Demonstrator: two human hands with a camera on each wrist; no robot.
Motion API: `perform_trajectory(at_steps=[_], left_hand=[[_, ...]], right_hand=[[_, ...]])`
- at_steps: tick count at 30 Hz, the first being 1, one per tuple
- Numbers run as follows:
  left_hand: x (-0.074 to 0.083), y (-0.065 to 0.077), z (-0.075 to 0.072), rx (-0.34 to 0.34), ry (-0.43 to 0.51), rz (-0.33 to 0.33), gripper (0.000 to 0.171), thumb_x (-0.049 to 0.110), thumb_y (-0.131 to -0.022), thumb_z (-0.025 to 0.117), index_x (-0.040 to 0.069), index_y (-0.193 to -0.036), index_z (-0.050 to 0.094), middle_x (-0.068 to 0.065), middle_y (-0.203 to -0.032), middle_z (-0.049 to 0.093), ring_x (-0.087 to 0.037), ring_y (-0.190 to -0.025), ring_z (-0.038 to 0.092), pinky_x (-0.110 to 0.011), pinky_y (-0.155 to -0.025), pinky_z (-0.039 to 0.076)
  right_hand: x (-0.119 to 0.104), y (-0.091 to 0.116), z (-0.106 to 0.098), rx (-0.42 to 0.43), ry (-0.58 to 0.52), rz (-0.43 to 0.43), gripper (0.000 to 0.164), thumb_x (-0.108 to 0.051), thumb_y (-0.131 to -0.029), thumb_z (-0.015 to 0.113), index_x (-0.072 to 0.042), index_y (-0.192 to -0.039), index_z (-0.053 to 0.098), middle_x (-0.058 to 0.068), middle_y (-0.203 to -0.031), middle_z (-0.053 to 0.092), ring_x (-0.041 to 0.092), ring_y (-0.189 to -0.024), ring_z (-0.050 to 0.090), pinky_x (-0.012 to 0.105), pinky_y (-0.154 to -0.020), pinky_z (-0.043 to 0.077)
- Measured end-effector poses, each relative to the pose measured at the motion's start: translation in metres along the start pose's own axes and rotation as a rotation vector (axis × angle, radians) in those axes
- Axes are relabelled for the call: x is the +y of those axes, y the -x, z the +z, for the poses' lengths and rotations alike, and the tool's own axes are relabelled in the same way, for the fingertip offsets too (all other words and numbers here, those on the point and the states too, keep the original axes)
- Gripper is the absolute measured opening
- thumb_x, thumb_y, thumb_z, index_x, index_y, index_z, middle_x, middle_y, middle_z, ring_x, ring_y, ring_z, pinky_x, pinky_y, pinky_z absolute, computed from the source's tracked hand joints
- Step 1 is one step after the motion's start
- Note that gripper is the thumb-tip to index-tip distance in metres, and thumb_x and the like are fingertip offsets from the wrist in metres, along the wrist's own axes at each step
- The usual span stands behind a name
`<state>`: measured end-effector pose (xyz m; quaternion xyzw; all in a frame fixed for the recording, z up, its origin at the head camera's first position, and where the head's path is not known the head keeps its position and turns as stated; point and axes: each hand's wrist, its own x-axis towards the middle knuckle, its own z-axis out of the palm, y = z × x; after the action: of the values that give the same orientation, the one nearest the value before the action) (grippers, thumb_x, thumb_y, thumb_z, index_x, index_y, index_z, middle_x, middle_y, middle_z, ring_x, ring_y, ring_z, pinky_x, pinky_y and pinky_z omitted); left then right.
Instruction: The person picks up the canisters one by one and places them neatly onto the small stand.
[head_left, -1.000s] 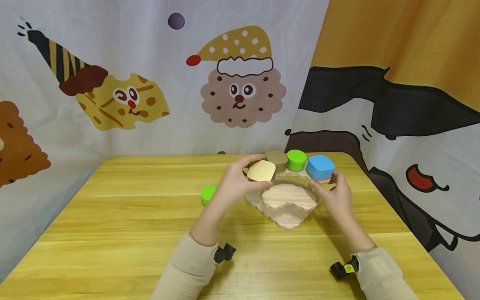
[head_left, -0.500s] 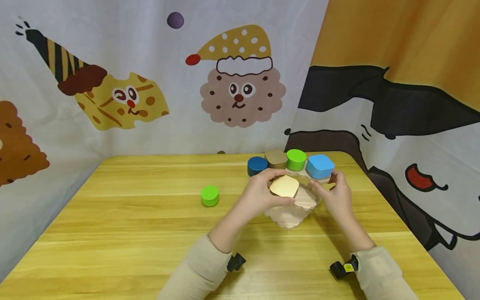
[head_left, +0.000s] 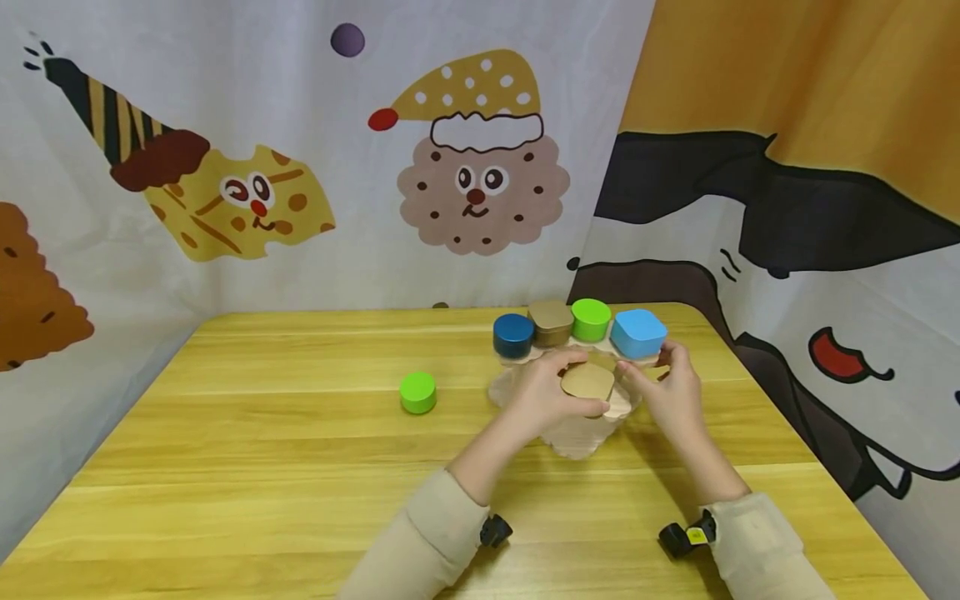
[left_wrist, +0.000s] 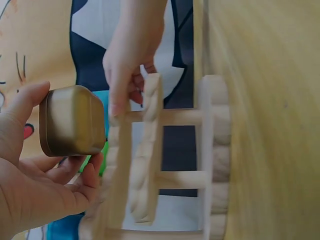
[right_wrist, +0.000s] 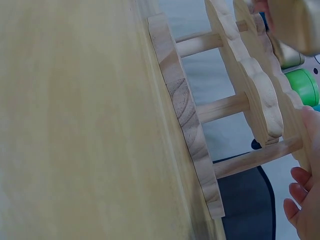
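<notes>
My left hand (head_left: 543, 396) holds a gold rounded-square tin (left_wrist: 75, 120) between thumb and fingers. The tin is above the lower part of a tiered wooden stand (right_wrist: 180, 100) with scalloped boards joined by round pegs. At the right end of the stand's top board (left_wrist: 119, 165), my right hand (head_left: 671, 387) grips the edge, thumb on the near side. Along that top board sit a dark blue round tin (head_left: 513, 335), a brown-gold tin (head_left: 551, 322), a green round tin (head_left: 591, 319) and a light blue rounded-square tin (head_left: 638, 333). My left hand partly hides the middle board (right_wrist: 255, 95).
A loose green round tin (head_left: 417, 392) lies on the wooden table (head_left: 262, 467), left of the stand. Behind the far table edge hangs a curtain (head_left: 300, 108) printed with cartoon biscuits.
Carrying the gold tin, my left hand has moved right and lower, from beside the top board to over the middle of the stand. My right hand has stayed in place.
</notes>
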<state>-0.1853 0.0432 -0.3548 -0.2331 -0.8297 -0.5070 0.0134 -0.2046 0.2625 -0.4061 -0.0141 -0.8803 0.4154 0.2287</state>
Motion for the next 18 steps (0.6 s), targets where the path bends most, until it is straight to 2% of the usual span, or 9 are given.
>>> perform_trajectory(at_steps=[4, 10, 18], left_hand=[[-0.004, -0.005, 0.006, 0.003, -0.072, -0.014, 0.068, 0.031, -0.069, 0.087, 0.009, -0.128, 0.062, 0.002, -0.129, 0.059, -0.013, -0.107, 0.057, -0.022, -0.083, 0.047], [-0.008, -0.010, 0.014, 0.000, -0.184, -0.026, 0.068, 0.038, -0.070, 0.086, 0.014, -0.128, 0.062, 0.003, -0.131, 0.057, -0.014, -0.118, 0.053, -0.028, -0.092, 0.044], [-0.014, -0.015, 0.022, -0.002, -0.190, -0.067, 0.068, 0.039, -0.071, 0.085, 0.015, -0.130, 0.061, 0.003, -0.130, 0.058, -0.016, -0.118, 0.052, -0.032, -0.093, 0.043]], right_hand=[[0.000, 0.000, 0.000, 0.000, -0.003, 0.001, 0.071, -0.040, -0.084, 0.073, 0.003, -0.130, 0.042, 0.018, -0.108, 0.052, 0.027, -0.090, 0.046, 0.029, -0.063, 0.036], [0.001, -0.001, 0.000, 0.004, -0.013, -0.005, 0.070, -0.040, -0.083, 0.074, 0.003, -0.130, 0.042, 0.017, -0.107, 0.052, 0.030, -0.095, 0.047, 0.030, -0.065, 0.036], [-0.001, -0.001, -0.002, -0.009, 0.001, -0.004, 0.070, -0.040, -0.084, 0.073, 0.003, -0.129, 0.042, 0.017, -0.107, 0.052, 0.029, -0.092, 0.047, 0.030, -0.061, 0.035]])
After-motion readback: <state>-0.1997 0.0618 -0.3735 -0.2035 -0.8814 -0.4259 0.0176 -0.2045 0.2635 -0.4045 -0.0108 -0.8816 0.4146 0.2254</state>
